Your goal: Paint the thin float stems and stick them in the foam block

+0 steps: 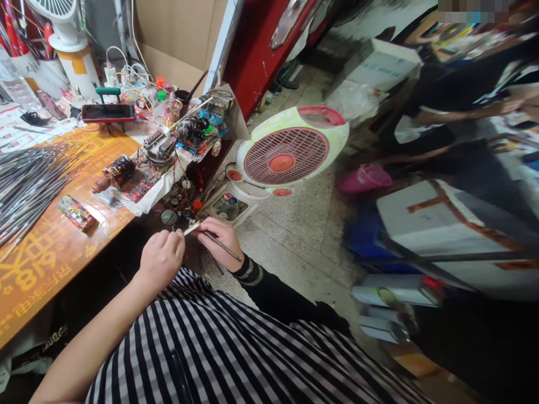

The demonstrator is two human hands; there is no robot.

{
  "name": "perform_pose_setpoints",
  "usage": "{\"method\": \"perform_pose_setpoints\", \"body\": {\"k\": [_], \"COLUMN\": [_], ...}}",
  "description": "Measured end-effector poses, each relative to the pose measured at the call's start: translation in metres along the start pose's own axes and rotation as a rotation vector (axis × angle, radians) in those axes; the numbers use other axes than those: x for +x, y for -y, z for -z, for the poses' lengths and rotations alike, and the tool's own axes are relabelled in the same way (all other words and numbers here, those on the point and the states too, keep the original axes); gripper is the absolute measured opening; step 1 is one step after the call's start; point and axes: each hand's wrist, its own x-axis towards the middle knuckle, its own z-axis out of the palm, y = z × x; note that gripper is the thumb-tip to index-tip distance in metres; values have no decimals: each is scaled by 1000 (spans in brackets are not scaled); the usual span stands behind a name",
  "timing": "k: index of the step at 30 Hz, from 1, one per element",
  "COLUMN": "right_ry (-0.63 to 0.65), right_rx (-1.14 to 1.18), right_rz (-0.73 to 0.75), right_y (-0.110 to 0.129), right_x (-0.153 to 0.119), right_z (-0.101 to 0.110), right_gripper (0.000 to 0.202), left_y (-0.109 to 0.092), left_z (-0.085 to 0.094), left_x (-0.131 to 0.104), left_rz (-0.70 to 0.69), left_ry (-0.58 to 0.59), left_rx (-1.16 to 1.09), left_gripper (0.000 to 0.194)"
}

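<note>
Just off the table's front corner, in front of the striped shirt, my two hands almost meet. My left hand [162, 259] is closed, with a small pale strip [192, 228] sticking out from its fingertips. My right hand [222, 240] is closed round a thin dark rod [223, 246] that slants back over the hand. Its fingertips are at the far end of the strip. The rod's front tip is hard to make out. A heap of similar thin dark rods [29, 185] lies on the table to the left.
On the orange-covered table [54, 252] are a paint-marked block [77, 213], a wire-wound roller [119, 169] and a phone [108, 113] on a stand. A floor fan [290, 159] stands ahead. At right are a pink basket [365, 178], white boxes [446, 235] and another person's blurred arm [458, 115].
</note>
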Motion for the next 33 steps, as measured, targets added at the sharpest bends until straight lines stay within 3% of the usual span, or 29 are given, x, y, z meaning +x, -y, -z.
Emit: {"method": "perform_pose_setpoints", "body": {"k": [4, 12, 18, 33], "right_ry": [-20, -41, -16, -8], "right_rx": [-37, -71, -26, 51], "right_rz": [50, 66, 8, -83], "right_y": [2, 0, 1, 0], "right_x": [-1, -2, -2, 1], "right_z": [1, 0, -1, -4], "right_gripper": [16, 15, 15, 16], "left_y": [-4, -7, -2, 5], "left_z": [-2, -4, -4, -6], "left_x": [0, -1, -5, -3], "left_rz": [30, -15, -9, 2], "left_ry": [85, 104, 8, -51], "left_rx": [-22, -40, -43, -67], "left_gripper": [21, 21, 20, 26]}}
